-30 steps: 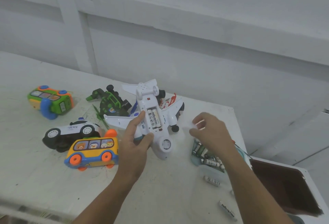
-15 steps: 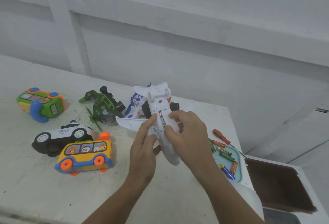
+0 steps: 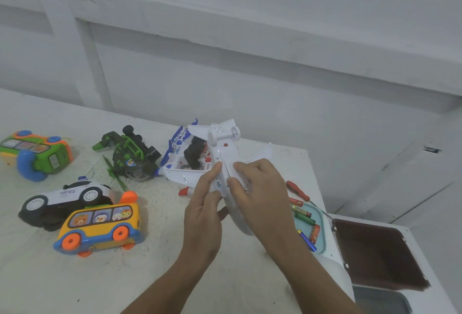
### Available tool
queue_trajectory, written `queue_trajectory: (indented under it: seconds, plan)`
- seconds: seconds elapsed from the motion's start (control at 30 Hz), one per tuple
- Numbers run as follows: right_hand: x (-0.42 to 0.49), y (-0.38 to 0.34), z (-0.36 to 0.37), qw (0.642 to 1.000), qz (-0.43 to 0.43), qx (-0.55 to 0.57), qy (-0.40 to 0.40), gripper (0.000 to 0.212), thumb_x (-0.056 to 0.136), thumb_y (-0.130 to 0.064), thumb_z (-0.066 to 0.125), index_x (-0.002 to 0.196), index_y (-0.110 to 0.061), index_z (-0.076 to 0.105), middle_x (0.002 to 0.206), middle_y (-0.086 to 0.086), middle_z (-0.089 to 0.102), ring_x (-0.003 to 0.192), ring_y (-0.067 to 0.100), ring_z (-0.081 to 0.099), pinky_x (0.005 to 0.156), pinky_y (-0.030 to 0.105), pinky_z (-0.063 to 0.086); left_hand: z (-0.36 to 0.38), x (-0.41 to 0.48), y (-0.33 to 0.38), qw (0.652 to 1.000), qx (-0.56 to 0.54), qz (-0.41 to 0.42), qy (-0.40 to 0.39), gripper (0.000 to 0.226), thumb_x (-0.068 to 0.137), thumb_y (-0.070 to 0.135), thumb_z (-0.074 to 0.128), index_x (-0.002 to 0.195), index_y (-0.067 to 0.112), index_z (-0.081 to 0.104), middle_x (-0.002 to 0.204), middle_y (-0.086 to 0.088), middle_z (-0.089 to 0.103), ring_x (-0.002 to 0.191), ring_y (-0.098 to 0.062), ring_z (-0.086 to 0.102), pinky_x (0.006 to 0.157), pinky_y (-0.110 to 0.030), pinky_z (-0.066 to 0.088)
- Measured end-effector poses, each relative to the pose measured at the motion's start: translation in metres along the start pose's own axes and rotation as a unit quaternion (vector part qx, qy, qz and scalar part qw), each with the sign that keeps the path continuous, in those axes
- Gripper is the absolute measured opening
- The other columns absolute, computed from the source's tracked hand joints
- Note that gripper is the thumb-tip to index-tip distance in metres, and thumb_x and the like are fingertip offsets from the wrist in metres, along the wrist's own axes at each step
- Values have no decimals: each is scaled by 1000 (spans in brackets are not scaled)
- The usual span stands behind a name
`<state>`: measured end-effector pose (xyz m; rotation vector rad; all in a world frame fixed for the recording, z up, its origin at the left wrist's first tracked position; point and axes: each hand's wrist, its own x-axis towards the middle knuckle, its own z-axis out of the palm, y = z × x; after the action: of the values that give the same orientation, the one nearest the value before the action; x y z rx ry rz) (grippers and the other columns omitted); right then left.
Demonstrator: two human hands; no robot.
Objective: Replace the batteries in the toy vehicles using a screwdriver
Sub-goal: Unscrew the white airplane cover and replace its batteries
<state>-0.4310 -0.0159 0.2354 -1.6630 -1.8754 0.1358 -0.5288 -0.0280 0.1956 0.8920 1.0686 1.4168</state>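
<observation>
Both hands hold the white toy plane belly-up just above the table. The left hand has its grip clamped on the fuselage's side. The right hand curls over the belly, its grip clamped there too. A red-handled screwdriver lies beside a teal tray of batteries, one of them printed EVEREADY. The lettering on the police car is unreadable.

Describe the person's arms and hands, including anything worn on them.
Nothing is worn on either. The left hand and right hand have no gloves, and no rings can be made out. The left forearm and right forearm are uncovered down to the picture's edge: no sleeves, watch or bracelet show. The fingernails look short and unpainted.
</observation>
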Motion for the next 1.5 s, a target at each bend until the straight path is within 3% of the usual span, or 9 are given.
queue_trajectory:
  seconds: [0.17, 0.27, 0.33, 0.5, 0.7, 0.9, 1.13, 1.3, 1.5]
  plan:
    - [1, 18, -14, 996, 22, 58, -60, 32, 97, -12, 52, 125, -16, 67, 112, 2, 57, 101, 12, 55, 81, 12, 43, 1, 1, -5, 1000, -7, -6, -15, 54, 98, -4, 37, 125, 35, 62, 108, 32, 67, 102, -5, 67, 71, -26, 60]
    - [3, 27, -24, 990, 41, 89, -99, 33, 96, -9, 55, 126, -19, 66, 111, -3, 55, 101, 11, 55, 82, 10, 42, 0, 0, -11, 999, 29, -2, -29, 59, 90, -2, 51, 120, 47, 63, 106, 29, 68, 98, -14, 67, 81, -50, 60]
    - [4, 30, -30, 988, 46, 103, -109, 34, 94, -9, 59, 125, -20, 67, 108, -4, 55, 96, 11, 56, 77, 6, 40, 0, -1, -15, 998, 53, 10, -30, 65, 84, -5, 57, 117, 52, 62, 114, 25, 66, 96, -13, 67, 85, -55, 57]
    - [3, 34, -37, 986, 52, 116, -108, 33, 91, -11, 64, 122, -22, 69, 106, -5, 57, 86, 10, 58, 74, 11, 41, 5, -5, -16, 997, 59, 19, -36, 67, 85, -11, 62, 117, 48, 58, 111, 34, 62, 95, 0, 67, 84, -45, 60]
    - [1, 38, -41, 981, 71, 147, -106, 31, 86, -14, 71, 115, -23, 72, 103, -8, 58, 82, 8, 62, 75, 15, 46, 9, -8, -15, 999, 34, 7, -35, 66, 84, -9, 64, 117, 49, 62, 128, 15, 62, 108, -14, 66, 86, -46, 59]
    - [2, 39, -43, 982, 75, 150, -89, 27, 82, -12, 74, 107, -23, 74, 100, -8, 59, 77, 10, 61, 77, 24, 50, 13, -8, -13, 998, 49, -1, -37, 64, 85, -6, 64, 117, 49, 60, 119, 24, 63, 100, -5, 67, 84, -45, 60]
    - [4, 49, -45, 981, 18, 148, -121, 14, 85, -10, 70, 91, -21, 78, 88, -12, 63, 79, 1, 59, 72, 11, 43, 15, -5, -8, 997, 48, -41, -38, 60, 86, -7, 61, 123, 41, 60, 101, 28, 68, 90, -12, 68, 79, -52, 60]
    - [10, 57, -54, 973, -19, 153, -173, 14, 84, -8, 72, 84, -21, 77, 87, -11, 64, 79, 4, 61, 73, 15, 47, 18, -3, -5, 996, 45, -58, -42, 61, 86, -5, 62, 121, 44, 60, 111, 24, 65, 97, -13, 67, 79, -49, 61]
    - [16, 61, -56, 975, -83, 94, -182, 10, 84, -8, 69, 82, -17, 74, 84, -11, 63, 81, 3, 57, 70, 13, 43, 22, -2, -4, 995, 48, -66, -53, 61, 86, -5, 62, 119, 46, 60, 103, 27, 66, 91, -8, 68, 79, -47, 61]
